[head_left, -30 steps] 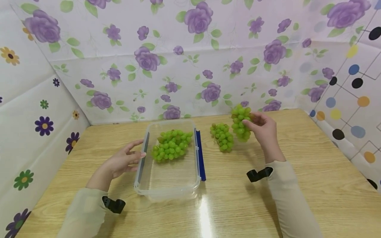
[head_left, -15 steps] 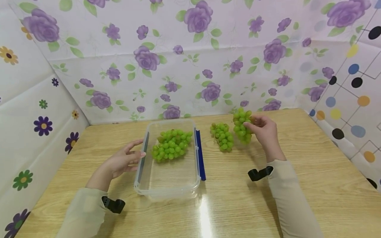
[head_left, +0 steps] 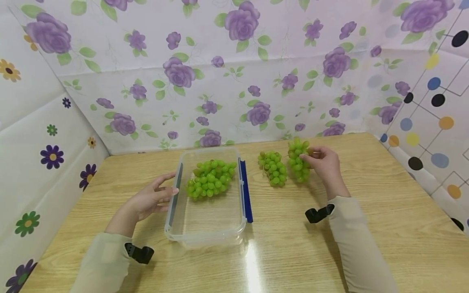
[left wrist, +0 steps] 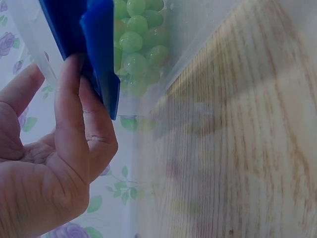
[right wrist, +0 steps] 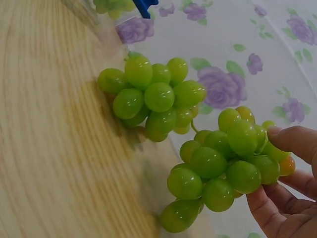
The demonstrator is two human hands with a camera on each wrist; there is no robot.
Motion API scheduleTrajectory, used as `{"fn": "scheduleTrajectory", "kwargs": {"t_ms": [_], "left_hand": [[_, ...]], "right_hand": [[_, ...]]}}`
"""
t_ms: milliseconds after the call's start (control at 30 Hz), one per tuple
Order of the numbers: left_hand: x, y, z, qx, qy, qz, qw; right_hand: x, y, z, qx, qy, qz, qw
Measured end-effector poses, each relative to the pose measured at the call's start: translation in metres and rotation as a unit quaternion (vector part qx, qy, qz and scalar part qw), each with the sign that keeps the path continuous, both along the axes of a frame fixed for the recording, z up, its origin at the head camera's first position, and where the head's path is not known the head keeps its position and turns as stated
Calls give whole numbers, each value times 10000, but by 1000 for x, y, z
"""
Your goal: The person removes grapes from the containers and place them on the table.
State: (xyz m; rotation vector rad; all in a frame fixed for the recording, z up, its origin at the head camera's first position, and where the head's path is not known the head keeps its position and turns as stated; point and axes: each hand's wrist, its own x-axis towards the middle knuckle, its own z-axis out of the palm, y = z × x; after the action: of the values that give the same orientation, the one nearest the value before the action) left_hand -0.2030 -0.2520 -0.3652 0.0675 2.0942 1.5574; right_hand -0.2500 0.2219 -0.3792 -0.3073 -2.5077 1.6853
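Your right hand [head_left: 325,165] has lowered slightly, bringing down the bunch of oval green grapes [head_left: 298,169] pinched between its thumb and fingers; it may touch the light wood-grained surface [head_left: 289,248], though you can't be sure from these angles. Just beside it lies a second green bunch [head_left: 274,169]. Your left hand [head_left: 152,197], fingers spread, rests against a blue plastic flap [left wrist: 101,44] on the clear rectangular container [head_left: 205,236], which holds more green grapes [head_left: 210,179].
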Motion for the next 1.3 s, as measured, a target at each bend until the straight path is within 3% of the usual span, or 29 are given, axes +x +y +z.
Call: {"fn": "scheduleTrajectory", "kwargs": {"t_ms": [700, 1300], "left_hand": [[0, -1, 0, 48, -10, -6, 10000], [-1, -2, -1, -20, -6, -59, 10000]], "right_hand": [[-12, 2, -23, -68, 203, 224, 9995], [-13, 7, -32, -133, -87, 115, 9998]]}}
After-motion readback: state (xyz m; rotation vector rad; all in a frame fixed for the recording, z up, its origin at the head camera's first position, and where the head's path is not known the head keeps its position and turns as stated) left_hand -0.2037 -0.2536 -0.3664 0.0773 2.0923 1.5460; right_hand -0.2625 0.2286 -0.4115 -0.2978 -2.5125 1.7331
